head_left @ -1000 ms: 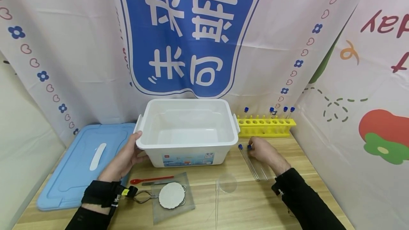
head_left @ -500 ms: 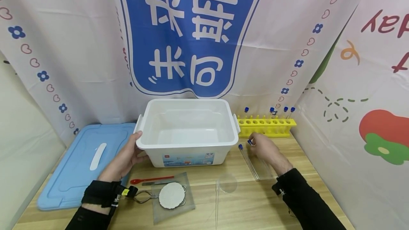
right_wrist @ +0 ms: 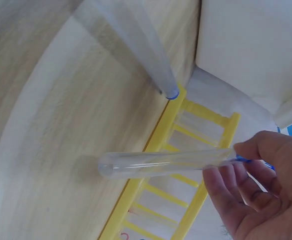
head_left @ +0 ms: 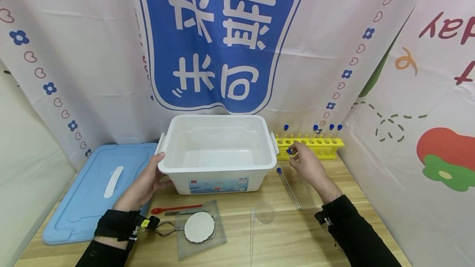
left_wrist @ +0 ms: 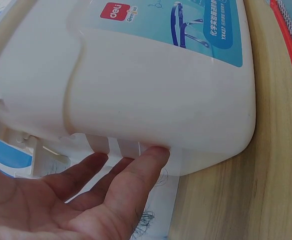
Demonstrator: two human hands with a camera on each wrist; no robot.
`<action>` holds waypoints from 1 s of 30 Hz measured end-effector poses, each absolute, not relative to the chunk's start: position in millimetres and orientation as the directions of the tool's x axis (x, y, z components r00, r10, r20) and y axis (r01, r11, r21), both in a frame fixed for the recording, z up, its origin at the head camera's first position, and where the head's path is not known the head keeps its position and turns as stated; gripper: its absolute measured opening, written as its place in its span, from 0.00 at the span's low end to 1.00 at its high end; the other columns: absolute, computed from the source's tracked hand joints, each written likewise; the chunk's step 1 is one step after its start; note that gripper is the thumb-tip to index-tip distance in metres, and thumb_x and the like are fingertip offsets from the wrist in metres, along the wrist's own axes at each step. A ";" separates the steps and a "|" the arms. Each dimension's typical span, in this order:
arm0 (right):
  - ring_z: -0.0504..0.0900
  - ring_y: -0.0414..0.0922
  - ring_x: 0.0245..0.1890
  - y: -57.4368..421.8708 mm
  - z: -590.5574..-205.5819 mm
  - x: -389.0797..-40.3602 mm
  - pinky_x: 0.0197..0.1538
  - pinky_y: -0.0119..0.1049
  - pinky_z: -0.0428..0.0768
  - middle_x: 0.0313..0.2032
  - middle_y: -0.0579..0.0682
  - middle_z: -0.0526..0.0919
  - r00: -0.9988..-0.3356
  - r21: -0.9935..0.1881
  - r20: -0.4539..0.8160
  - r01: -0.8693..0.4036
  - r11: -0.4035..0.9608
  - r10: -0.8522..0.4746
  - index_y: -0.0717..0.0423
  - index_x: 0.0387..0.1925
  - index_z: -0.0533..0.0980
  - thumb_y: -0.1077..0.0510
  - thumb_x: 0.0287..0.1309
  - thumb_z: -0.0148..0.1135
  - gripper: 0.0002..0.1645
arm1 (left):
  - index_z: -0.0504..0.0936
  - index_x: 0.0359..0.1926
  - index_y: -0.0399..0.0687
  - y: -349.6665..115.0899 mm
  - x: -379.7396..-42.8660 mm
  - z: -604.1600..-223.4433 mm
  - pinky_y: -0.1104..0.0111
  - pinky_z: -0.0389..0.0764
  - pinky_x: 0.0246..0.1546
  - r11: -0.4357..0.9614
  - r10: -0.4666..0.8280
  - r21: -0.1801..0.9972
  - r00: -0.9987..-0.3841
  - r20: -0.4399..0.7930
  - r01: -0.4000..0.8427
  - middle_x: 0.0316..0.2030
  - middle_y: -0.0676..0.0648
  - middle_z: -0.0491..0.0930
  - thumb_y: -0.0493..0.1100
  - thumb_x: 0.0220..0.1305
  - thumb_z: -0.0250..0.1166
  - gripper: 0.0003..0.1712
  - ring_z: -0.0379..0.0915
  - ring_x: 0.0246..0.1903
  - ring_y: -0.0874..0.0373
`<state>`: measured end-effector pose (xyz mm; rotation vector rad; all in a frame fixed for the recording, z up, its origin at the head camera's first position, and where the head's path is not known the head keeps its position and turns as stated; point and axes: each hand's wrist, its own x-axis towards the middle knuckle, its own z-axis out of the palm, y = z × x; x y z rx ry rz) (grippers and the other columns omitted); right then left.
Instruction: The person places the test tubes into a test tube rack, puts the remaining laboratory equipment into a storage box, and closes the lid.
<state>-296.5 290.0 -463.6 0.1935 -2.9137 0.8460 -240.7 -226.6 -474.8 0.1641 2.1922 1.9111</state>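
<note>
In the head view a white plastic storage box point(head_left: 219, 180) stands at the middle back. My left hand point(head_left: 142, 182) holds it at the left end, thumb on the rim and fingers against the outer wall; the left wrist view shows the fingertips point(left_wrist: 158, 155) on that wall. My right hand point(head_left: 309, 168) pinches a clear test tube point(right_wrist: 165, 162) near its blue cap point(head_left: 288, 151), the rounded end pointing away from the hand. This tube overlaps the yellow test tube rack point(head_left: 328, 151) in the right wrist view. A second blue-capped test tube point(head_left: 289, 188) lies on the table.
A blue lid point(head_left: 85, 205) lies left of the box. In front are a red spoon point(head_left: 176, 208), a white disc point(head_left: 199, 226) on a grey sheet point(head_left: 185, 250), a clear round dish point(head_left: 264, 212) and a thin glass rod point(head_left: 251, 238). Several capped tubes stand in the rack.
My right hand has lifted one test tube by its capped end from beside the other and moved it back toward the rack. The left hand and the box have stayed put.
</note>
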 end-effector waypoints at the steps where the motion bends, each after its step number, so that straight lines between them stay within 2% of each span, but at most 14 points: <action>1: 0.92 0.62 0.56 289.5 -462.8 -296.3 0.52 0.50 0.97 0.60 0.66 0.87 -0.985 -0.532 0.147 -0.155 0.832 -0.090 0.68 0.70 0.79 0.70 0.78 0.66 0.23 | 0.40 0.97 0.45 -226.6 -240.7 -474.8 0.29 0.78 0.81 0.145 0.232 0.987 -0.968 -0.098 -0.065 0.86 0.26 0.59 0.72 0.95 0.31 0.50 0.59 0.89 0.26; 7: 0.91 0.64 0.61 286.5 -458.7 -297.3 0.58 0.56 0.97 0.65 0.68 0.86 -0.969 -0.551 0.240 -0.188 0.813 -0.062 0.68 0.74 0.77 0.68 0.81 0.64 0.25 | 0.41 0.97 0.46 -225.5 -240.4 -474.5 0.28 0.76 0.82 0.142 0.226 0.986 -0.968 -0.113 -0.082 0.86 0.28 0.60 0.72 0.95 0.31 0.49 0.59 0.88 0.28; 13: 0.89 0.65 0.64 282.6 -454.7 -295.6 0.59 0.58 0.97 0.68 0.68 0.84 -0.947 -0.572 0.321 -0.210 0.793 -0.019 0.67 0.77 0.75 0.67 0.84 0.62 0.27 | 0.41 0.97 0.46 -225.9 -240.0 -475.3 0.27 0.75 0.83 0.142 0.234 0.987 -0.966 -0.109 -0.077 0.86 0.27 0.59 0.72 0.95 0.31 0.49 0.58 0.89 0.25; 19: 0.89 0.65 0.65 280.6 -451.2 -295.9 0.60 0.60 0.97 0.67 0.68 0.84 -0.917 -0.595 0.397 -0.231 0.770 0.031 0.66 0.78 0.74 0.67 0.85 0.61 0.26 | 0.41 0.97 0.46 -226.5 -240.2 -475.8 0.27 0.74 0.83 0.141 0.238 0.988 -0.966 -0.101 -0.068 0.86 0.26 0.59 0.72 0.95 0.31 0.49 0.57 0.90 0.23; 24: 0.88 0.66 0.66 278.9 -447.6 -298.6 0.65 0.61 0.95 0.66 0.68 0.83 -0.885 -0.614 0.460 -0.256 0.747 0.075 0.66 0.77 0.73 0.68 0.85 0.62 0.26 | 0.41 0.97 0.46 -226.2 -241.6 -476.2 0.27 0.74 0.83 0.145 0.234 0.987 -0.966 -0.106 -0.073 0.87 0.26 0.59 0.72 0.95 0.31 0.49 0.57 0.90 0.25; 30: 0.86 0.65 0.66 275.8 -441.9 -300.5 0.67 0.63 0.95 0.66 0.67 0.81 -0.841 -0.657 0.527 -0.311 0.687 0.123 0.67 0.75 0.73 0.68 0.85 0.63 0.24 | 0.41 0.97 0.46 -226.4 -242.9 -476.8 0.28 0.75 0.83 0.150 0.231 0.986 -0.967 -0.111 -0.077 0.86 0.27 0.59 0.72 0.95 0.31 0.49 0.59 0.89 0.28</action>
